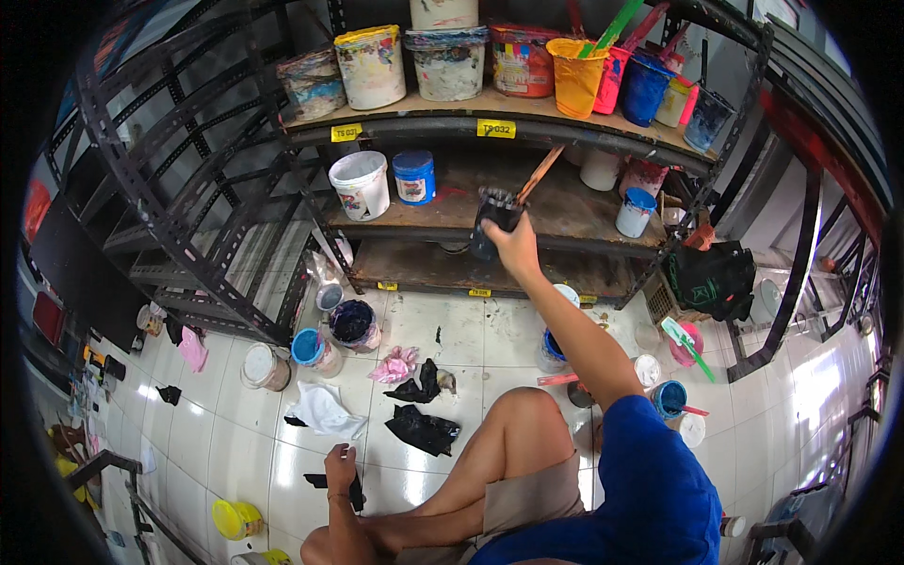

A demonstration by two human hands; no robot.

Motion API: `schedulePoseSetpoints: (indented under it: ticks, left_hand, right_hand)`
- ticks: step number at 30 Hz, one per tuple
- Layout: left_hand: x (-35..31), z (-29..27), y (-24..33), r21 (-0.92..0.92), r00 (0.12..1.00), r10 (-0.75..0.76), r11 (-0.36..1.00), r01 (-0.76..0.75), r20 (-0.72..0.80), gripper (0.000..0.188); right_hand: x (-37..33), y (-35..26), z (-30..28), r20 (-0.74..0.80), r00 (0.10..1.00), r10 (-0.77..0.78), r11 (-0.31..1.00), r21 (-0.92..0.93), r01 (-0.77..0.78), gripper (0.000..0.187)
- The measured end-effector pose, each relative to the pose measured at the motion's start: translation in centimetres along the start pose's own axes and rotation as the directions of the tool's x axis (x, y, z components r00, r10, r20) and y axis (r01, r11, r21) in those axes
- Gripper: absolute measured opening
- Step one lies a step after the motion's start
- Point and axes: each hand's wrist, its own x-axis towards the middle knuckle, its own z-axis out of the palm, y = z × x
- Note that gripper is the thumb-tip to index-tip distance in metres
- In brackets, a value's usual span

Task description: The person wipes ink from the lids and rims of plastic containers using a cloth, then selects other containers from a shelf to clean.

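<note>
Stretched out toward the rack, my right hand (pixel 513 247) is wrapped round a dark, paint-caked cup (pixel 496 218). A wooden stick (pixel 541 173) leans out of the cup's top. Cup and hand are in front of the rack's middle shelf (pixel 447 218), held off the floor. My left hand (pixel 340 465) is low by my leg with its fingers curled in; whether anything is inside them is hidden. Beside that wrist, a flat black piece (pixel 331 483) shows on the floor. A crumpled white cloth (pixel 326 411) lies just beyond the left hand.
A white bucket (pixel 360 186) and a blue tub (pixel 414 178) stand on the middle shelf. Paint buckets crowd the top shelf (pixel 414 118). Open paint pots (pixel 353 323), black plastic scraps (pixel 421 429) and a pink cloth (pixel 395 365) lie on the tiles. A green-handled tool (pixel 690 348) is at right.
</note>
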Motion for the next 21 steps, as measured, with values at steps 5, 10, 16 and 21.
schedulePoseSetpoints:
  ticks: [5,10,16,21]
  left_hand:
    - [0.2,0.0,-0.4,0.004,0.999,-0.037,0.999,0.037,0.032,0.033]
    - [0.3,0.0,0.3,0.023,0.998,-0.045,0.999,0.044,0.034,0.032]
    - [0.4,0.3,-0.1,0.017,0.998,-0.033,0.999,0.033,0.048,0.032]
    - [-0.3,-0.3,-1.2,0.049,0.999,-0.042,0.998,0.042,0.012,0.032]
  right_hand:
    - [7.7,0.7,0.3,-0.192,0.981,0.009,0.969,-0.239,-0.056,0.076]
    - [10.1,3.0,1.5,-0.171,0.983,0.069,0.938,-0.324,-0.123,0.075]
    - [9.7,3.0,1.6,-0.020,1.000,0.018,0.874,-0.486,-0.026,0.093]
    - [5.4,-6.5,-3.9,0.253,0.952,0.169,0.750,-0.660,0.043,0.062]
